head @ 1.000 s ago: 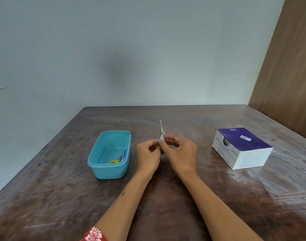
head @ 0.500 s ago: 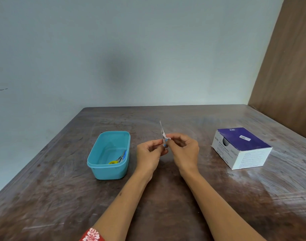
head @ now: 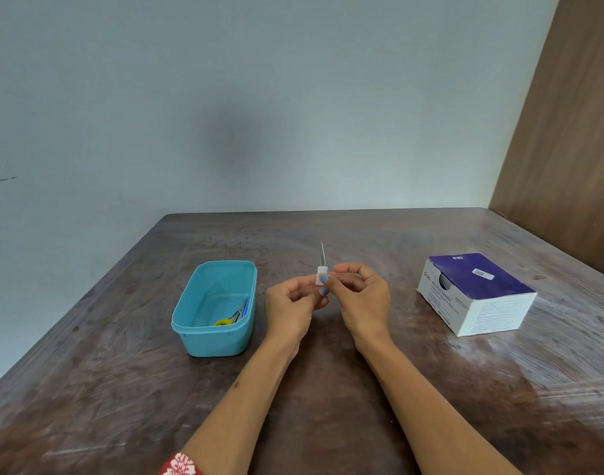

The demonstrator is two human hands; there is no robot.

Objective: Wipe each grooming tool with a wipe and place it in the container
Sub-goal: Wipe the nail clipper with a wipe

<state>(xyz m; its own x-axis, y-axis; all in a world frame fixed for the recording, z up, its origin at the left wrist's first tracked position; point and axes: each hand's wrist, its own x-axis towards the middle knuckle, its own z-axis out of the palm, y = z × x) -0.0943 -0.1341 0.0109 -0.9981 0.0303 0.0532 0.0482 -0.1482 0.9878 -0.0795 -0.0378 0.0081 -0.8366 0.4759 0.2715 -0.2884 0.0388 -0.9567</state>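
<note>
A thin metal grooming tool (head: 322, 252) stands upright between my hands above the middle of the table. A small white wipe (head: 321, 271) is folded round its lower part. My left hand (head: 291, 305) pinches the wipe, its blue-nailed thumb pressed on it. My right hand (head: 361, 298) is closed close against it from the right, apparently on the tool's hidden lower end. The teal container (head: 214, 341) sits just left of my left hand. It holds yellow-handled scissors (head: 230, 319) and a blue tool (head: 245, 308).
A purple and white box of alcohol swabs (head: 478, 294) lies at the right of the brown wooden table (head: 328, 389). A pale wall stands behind the table and a wooden panel (head: 567, 149) rises at the right.
Both hands have shifted slightly right and turned the tool more upright. My left thumb now rests on the wipe. The container and the box have not moved.
</note>
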